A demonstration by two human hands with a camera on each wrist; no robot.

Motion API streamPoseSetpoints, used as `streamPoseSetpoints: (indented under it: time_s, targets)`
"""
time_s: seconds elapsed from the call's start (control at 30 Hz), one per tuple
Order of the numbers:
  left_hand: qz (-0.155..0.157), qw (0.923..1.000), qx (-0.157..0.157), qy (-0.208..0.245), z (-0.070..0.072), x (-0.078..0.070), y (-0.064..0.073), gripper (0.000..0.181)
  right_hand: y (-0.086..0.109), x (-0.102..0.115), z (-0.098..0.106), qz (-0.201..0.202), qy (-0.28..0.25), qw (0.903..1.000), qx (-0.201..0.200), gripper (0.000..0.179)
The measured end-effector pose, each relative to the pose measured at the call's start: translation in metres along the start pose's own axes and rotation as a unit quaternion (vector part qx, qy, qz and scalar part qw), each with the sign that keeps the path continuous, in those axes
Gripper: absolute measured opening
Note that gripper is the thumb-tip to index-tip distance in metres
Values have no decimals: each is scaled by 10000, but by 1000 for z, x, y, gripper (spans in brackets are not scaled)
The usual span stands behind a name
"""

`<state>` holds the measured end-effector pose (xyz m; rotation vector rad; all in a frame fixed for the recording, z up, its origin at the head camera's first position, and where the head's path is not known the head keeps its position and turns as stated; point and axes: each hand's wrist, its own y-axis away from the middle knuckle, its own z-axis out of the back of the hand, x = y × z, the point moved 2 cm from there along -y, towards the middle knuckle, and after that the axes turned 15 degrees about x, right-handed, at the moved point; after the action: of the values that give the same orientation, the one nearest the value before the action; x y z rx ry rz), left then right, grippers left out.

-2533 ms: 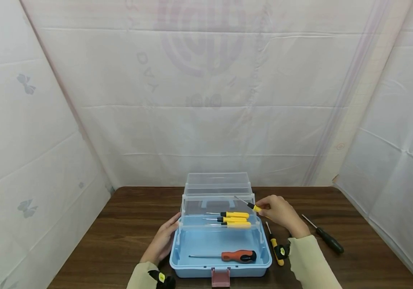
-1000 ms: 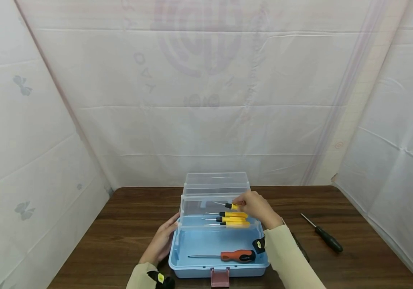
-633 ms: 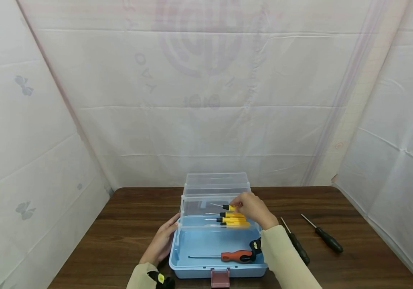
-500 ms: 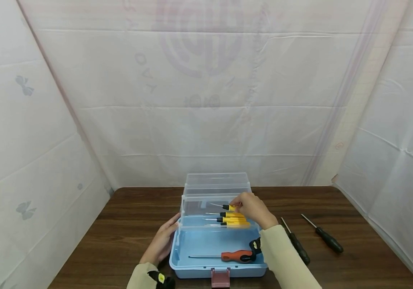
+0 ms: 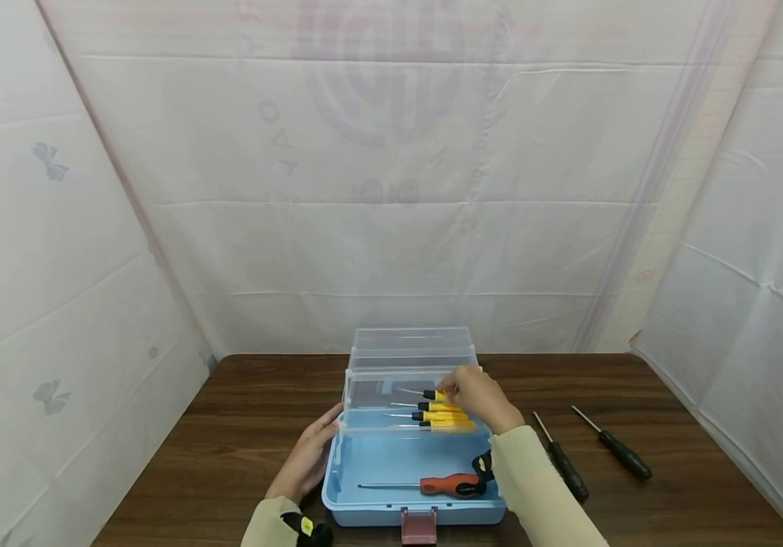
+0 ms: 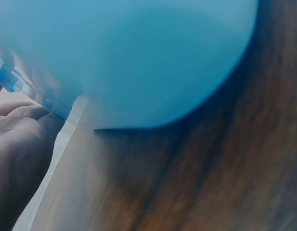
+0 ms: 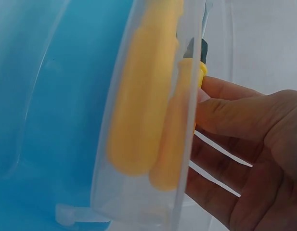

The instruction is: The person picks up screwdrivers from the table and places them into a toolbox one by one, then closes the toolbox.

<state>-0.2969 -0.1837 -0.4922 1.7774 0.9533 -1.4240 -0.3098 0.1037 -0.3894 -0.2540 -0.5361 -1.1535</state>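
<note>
My right hand pinches a small yellow-and-black screwdriver between thumb and fingers, at the back of the clear tray. Its thin shaft points left. Three similar yellow screwdrivers lie side by side in that tray, in front of the held one. The tray stands raised over the rear of a light-blue toolbox. My left hand rests along the toolbox's left side, fingers extended to its rear corner. In the right wrist view, yellow handles show through the tray wall.
An orange-and-black screwdriver lies in the toolbox's front. The clear lid stands raised behind, and a dull-pink latch hangs in front. Two black-handled screwdrivers lie on the brown table at right.
My right hand has carried the small screwdriver leftward from the tray's right end and lowered it to the tray's back, turning the shaft nearly level. The left hand stays put.
</note>
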Motion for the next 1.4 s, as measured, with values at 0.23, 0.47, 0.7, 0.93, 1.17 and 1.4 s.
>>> streamPoseSetpoints:
  time_s: [0.23,0.47,0.7,0.93,1.17,1.4]
  targets:
    - [-16,10000,59,-7,0,0,1,58,0,-1,-2,-85,-49,9999,30,23]
    - [-35,10000,61,-2,0,0,0,58,-1,-2,-3,-40,-41,10000,40,23]
    - [-70,9999,68,27,0,1,0,58,-3,-2,-6,67,54,9999,55,23]
    - [-39,10000,17,14,1,2,0,58,-3,-2,-7,32,37,10000,77,24]
    - [25,10000,46,-25,2,2,0,60,-2,-5,-10,-57,-112,9998,127,25]
    - [0,10000,59,23,1,0,1,59,-1,-5,-9,-132,-200,9994,237,27]
